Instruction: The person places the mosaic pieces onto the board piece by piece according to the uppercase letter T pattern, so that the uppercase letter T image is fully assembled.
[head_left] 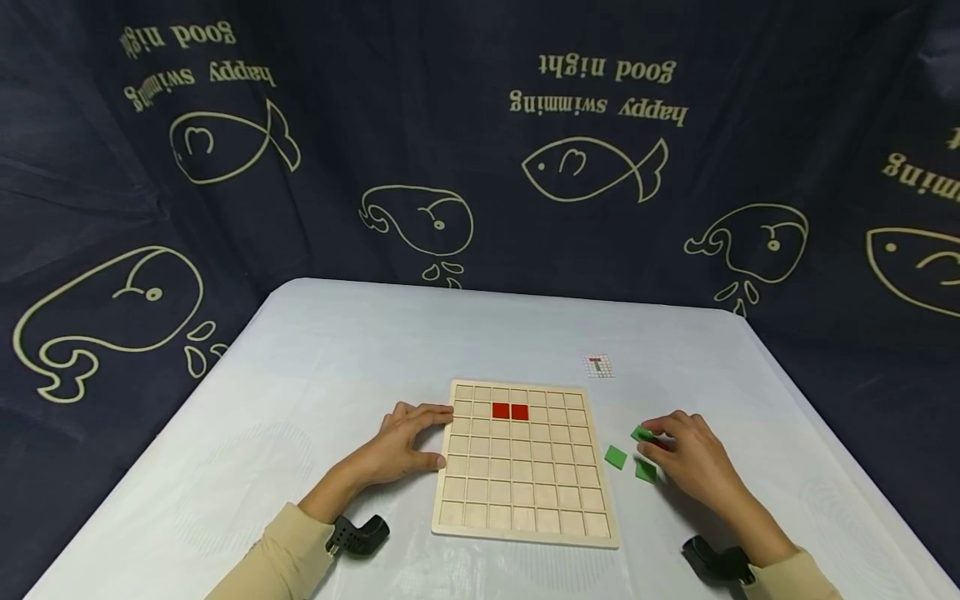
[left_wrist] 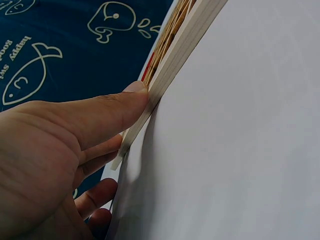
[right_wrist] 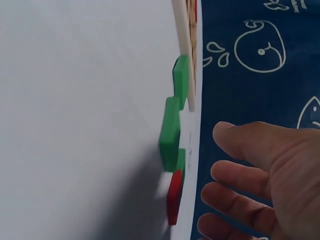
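Note:
A wooden board (head_left: pixel 524 521) with a grid of square cells lies on the table. Two red tiles (head_left: pixel 510 411) sit side by side in its second row from the far edge. My left hand (head_left: pixel 397 446) rests at the board's left edge, thumb and fingertips touching the rim. Right of the board, my right hand (head_left: pixel 693 458) hovers low over loose tiles with fingers bent and nothing between them. Beneath it lies a red tile (right_wrist: pixel 174 197), mostly covered by the fingers in the head view. Nearby are a green tile (head_left: pixel 616 457), another green tile (head_left: pixel 646 472) and a third green tile (head_left: pixel 641 433).
A small card (head_left: pixel 598 367) printed with a coloured grid pattern lies beyond the board's far right corner. White cloth covers the table (head_left: pixel 360 342). A dark curtain (head_left: pixel 450 108) with fish and whale drawings hangs behind and at the sides.

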